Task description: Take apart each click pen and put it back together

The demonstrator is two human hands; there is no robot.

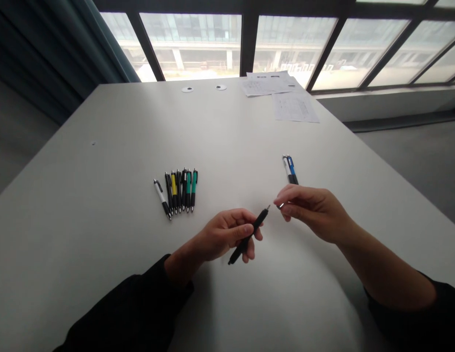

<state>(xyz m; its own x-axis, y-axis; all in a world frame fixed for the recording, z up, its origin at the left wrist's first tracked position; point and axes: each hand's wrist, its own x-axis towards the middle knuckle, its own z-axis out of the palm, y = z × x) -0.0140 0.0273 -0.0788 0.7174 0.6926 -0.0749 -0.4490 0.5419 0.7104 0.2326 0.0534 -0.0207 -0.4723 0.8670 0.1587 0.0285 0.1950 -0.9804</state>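
Note:
My left hand (231, 232) grips a black pen (249, 235) between thumb and fingers, tilted with its thin metal tip pointing up and right. Just right of that tip, my right hand (310, 209) pinches a small silver pen tip piece (281, 206), apart from the pen. Behind my right hand lie a white pen (287, 167) and a blue pen (291, 167), side by side, their lower ends close to my fingers. To the left, several pens rest in a row, among them a yellow pen (174, 188), a green pen (194, 188) and a slanted white pen (161, 196).
Printed papers (295, 107) lie at the back right of the white table (132, 122). Two oval discs with dark marks sit near the back edge, the left disc (187, 90) beside the right disc (220, 87). Windows and a dark curtain stand behind.

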